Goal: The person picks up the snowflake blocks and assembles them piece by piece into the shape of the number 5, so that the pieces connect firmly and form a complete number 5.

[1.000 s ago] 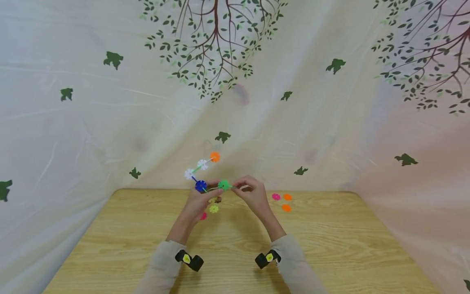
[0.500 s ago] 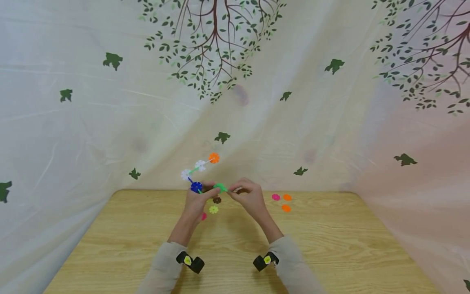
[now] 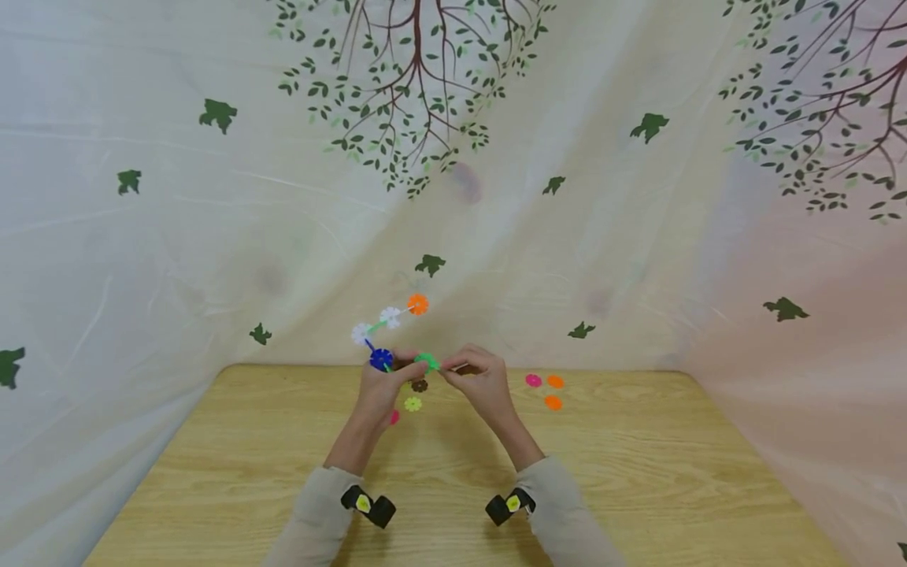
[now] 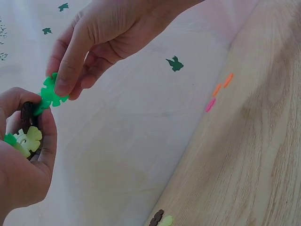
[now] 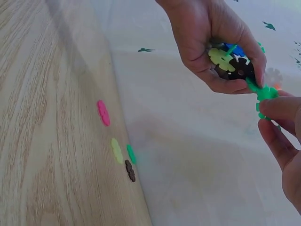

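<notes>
My left hand (image 3: pixel 377 394) holds a chain of notched plastic snowflake discs. Above it rise a blue disc (image 3: pixel 381 360), a white disc (image 3: pixel 360 334), a second white disc (image 3: pixel 390 317) and an orange disc (image 3: pixel 418 304) at the end. Within the left hand's curl, a brown disc (image 5: pixel 241 69) and a pale yellow disc (image 5: pixel 219 58) show in the right wrist view. Thumb and fingers of my right hand (image 3: pixel 489 384) pinch a green disc (image 4: pixel 54 92). Another green piece (image 4: pixel 43 106), nearly edge-on, touches it at the left fingertips; whether they interlock I cannot tell.
On the wooden table (image 3: pixel 453 488), loose discs lie right of the hands: one pink (image 3: pixel 534 380) and two orange (image 3: pixel 553 402). Near the left hand lie brown (image 3: pixel 420 386), yellow (image 3: pixel 413 404), pink (image 5: pixel 103 113) and green (image 5: pixel 131 153) discs. A printed curtain (image 3: pixel 496 299) hangs behind the table.
My right hand has moved slightly left, nearer the left hand. The green disc at the fingertips has turned from face-on to a slant. The chain has shifted a little left.
</notes>
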Tool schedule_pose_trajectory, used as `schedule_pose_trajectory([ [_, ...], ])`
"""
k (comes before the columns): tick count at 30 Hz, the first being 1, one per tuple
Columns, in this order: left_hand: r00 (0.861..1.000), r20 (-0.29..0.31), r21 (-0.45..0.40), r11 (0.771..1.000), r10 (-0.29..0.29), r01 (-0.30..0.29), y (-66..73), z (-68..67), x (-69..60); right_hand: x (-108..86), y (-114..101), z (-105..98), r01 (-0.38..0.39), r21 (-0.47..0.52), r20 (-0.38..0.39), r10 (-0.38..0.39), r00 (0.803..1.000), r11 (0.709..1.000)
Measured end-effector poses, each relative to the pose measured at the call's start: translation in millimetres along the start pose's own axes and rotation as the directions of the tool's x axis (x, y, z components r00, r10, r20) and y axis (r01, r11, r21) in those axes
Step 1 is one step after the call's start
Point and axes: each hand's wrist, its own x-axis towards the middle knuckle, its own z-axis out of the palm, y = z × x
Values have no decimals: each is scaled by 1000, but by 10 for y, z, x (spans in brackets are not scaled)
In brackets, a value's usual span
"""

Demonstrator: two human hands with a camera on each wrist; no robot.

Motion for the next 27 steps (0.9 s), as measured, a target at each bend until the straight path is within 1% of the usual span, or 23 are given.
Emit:
schedule_pose_trajectory([
  [4,998,55,5,1000,-1,1,3,-6,0,8,35,-15,-4,-23,-9,4,1000,1000],
  [8,994,111,-47,999,-16,21,13,-2,2,18,34,-27,-4,-28,-25,4,1000,1000],
  [10,990,135,-52,998,-32,40,18,-7,5,23,31,-34,1,-26,-39,-2,999,1000],
  [12,986,160,-27,998,-54,59,26,-18,5,27,31,-44,1,-18,-60,-2,998,1000],
  [15,976,202,38,997,-81,75,35,-39,1,29,28,-56,10,2,-89,-9,996,1000],
  [17,970,230,71,996,-77,62,39,-47,-1,30,27,-60,15,16,-104,-13,994,1000],
  [19,967,249,85,996,-60,40,38,-49,2,29,31,-61,24,24,-113,-21,993,999],
  [22,970,242,91,996,-21,-1,29,-44,11,27,37,-52,28,31,-124,-24,992,999],
  [24,977,212,86,996,5,-24,20,-36,18,27,36,-38,15,32,-125,-11,992,999],
  [27,988,152,72,996,36,-48,11,-25,24,31,21,-17,-24,34,-116,28,993,999],
])
